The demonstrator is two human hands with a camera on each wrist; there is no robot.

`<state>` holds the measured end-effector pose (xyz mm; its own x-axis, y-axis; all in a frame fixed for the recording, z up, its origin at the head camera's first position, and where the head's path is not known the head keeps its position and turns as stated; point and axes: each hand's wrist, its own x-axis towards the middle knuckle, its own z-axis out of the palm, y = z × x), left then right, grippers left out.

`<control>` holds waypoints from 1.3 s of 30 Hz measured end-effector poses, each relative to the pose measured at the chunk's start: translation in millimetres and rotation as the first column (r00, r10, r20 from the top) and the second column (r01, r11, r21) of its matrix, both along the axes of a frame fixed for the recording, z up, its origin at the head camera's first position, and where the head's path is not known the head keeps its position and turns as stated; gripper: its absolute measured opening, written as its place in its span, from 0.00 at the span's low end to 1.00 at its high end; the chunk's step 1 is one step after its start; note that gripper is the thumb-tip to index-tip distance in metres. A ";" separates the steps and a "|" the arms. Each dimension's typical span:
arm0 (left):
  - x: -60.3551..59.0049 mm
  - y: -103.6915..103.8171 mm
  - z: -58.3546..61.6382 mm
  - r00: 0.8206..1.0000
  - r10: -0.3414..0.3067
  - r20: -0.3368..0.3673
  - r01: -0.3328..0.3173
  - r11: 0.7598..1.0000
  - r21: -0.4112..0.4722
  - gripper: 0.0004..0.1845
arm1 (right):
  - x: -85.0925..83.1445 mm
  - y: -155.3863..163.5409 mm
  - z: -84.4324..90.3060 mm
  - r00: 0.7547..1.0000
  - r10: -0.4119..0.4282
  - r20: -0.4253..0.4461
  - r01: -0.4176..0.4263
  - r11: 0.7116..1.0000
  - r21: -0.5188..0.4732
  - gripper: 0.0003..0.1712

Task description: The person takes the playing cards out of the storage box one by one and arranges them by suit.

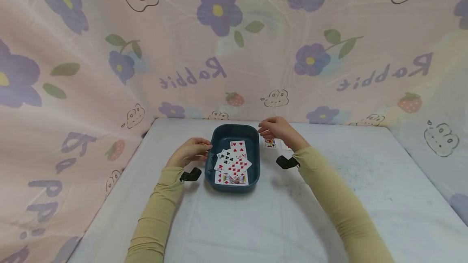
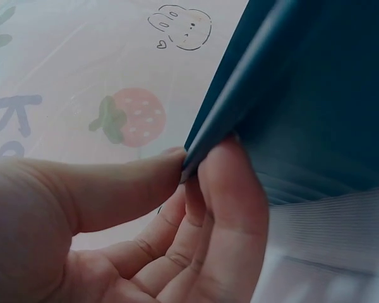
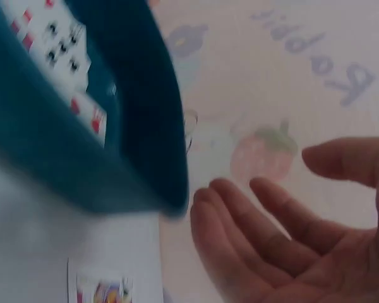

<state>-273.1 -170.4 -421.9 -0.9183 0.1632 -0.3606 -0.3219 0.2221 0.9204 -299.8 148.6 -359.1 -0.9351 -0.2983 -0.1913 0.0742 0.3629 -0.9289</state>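
My left hand (image 1: 188, 152) pinches the left rim of a dark blue rectangular plastic basin (image 1: 234, 132). In the left wrist view, the thumb (image 2: 126, 189) and forefinger (image 2: 234, 196) meet on either side of the rim. Several playing cards (image 1: 234, 165), hearts, clubs and diamonds, lie face up and overlapping inside the basin. Beside its far right corner is my right hand (image 1: 279, 131), fingers loosely bent, with nothing in its grasp in the right wrist view. A face card (image 1: 270, 144) lies on the table below that hand, partly hidden by it.
Another card (image 1: 286, 146) with a red mark shows partly behind the right wrist. The white-covered table (image 1: 226, 222) ends at the back against a pink patterned curtain (image 1: 256, 52). More of this curtain (image 1: 91, 92) hangs on the left.
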 end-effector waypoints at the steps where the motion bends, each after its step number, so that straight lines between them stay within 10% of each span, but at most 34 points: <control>1: 0.5 0.3 0.3 1.000 0.004 0.004 -0.004 1.000 -0.001 0.17 | 0.6 -6.2 2.0 1.000 0.024 0.000 -0.024 1.000 -0.006 0.22; 13: 1.2 -1.3 0.7 1.000 -0.004 -0.005 0.005 1.000 0.025 0.17 | 2.6 -69.8 -14.7 0.963 0.262 0.060 -0.266 0.961 0.078 0.24; 39: 1.1 -0.3 0.9 1.000 -0.001 -0.009 0.001 1.000 0.009 0.16 | -6.9 -93.2 -43.4 0.939 0.254 0.232 -0.313 0.911 0.270 0.17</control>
<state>-272.0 -170.7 -421.0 -0.9214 0.1670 -0.3509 -0.3134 0.2145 0.9251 -306.7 55.4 -402.5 -0.7576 -0.4465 -0.4760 0.0885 0.6524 -0.7527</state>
